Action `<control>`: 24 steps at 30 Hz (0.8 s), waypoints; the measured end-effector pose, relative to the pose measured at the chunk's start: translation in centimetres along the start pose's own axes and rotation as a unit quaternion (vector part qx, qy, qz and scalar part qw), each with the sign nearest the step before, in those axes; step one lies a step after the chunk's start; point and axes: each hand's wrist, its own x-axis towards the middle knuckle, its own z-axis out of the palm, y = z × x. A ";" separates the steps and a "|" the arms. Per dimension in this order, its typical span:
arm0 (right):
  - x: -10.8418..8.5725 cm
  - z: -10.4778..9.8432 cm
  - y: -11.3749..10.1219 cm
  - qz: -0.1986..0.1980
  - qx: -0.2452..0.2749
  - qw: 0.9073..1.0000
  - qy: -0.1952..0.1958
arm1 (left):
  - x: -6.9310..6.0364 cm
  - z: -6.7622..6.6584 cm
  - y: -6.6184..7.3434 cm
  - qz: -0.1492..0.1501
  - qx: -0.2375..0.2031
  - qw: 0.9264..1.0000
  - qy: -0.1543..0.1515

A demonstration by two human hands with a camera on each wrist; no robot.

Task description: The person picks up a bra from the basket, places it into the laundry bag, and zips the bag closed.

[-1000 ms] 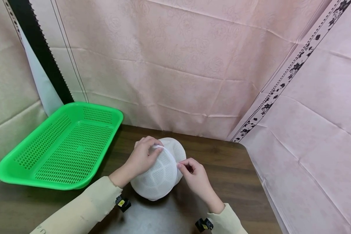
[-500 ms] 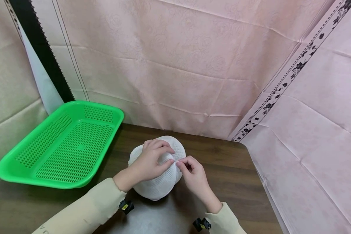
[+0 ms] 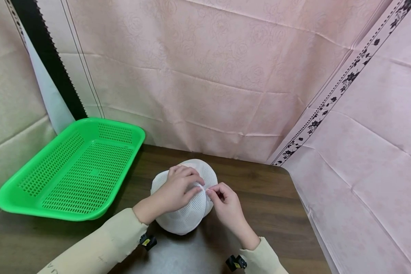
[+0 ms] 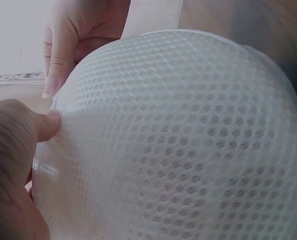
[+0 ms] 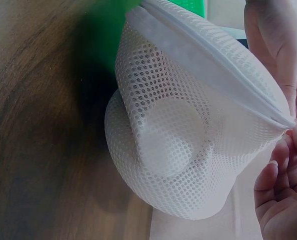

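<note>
The right fingertips cover the pinch point, so the zipper [image 5: 213, 67] end and any pull tab held there cannot be made out. The left hand [image 3: 179, 190] covers part of the top of the mesh bag [image 3: 183, 220] in the head view, and the bag's underside is out of sight. In the left wrist view the bag is cut off by the lower frame edge. A round pale patch [image 5: 171, 140] shows on the mesh in the right wrist view (whether it lies inside the bag or belongs to its wall cannot be told). Both sleeves [image 3: 99, 243] run out of the head frame at the bottom.

The bag is white, rounded and bulging, with honeycomb holes and a smooth band along the zipper. It sits on the brown table [image 3: 277, 213], between the two hands, to the right of the green basket [image 3: 85, 179].

The left hand arches over the bag, fingers bent, thumb and fingers gripping the fabric near the zipper edge. The right hand [image 3: 227, 205] is nearly closed, thumb and fingertips pinching the bag at the zipper end, just beside the left thumb.
</note>
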 end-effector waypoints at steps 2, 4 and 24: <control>0.0 0.0 0.0 -0.003 0.002 1.000 0.001 | 0.0 0.1 -0.1 -0.002 0.004 1.000 -0.009; 0.0 0.1 0.1 -0.004 0.001 1.000 0.002 | 0.0 0.2 -0.2 -0.005 0.006 1.000 -0.017; 0.5 -1.6 -2.8 0.006 0.024 1.000 0.004 | 0.6 -1.0 1.5 -0.070 -0.177 0.982 0.000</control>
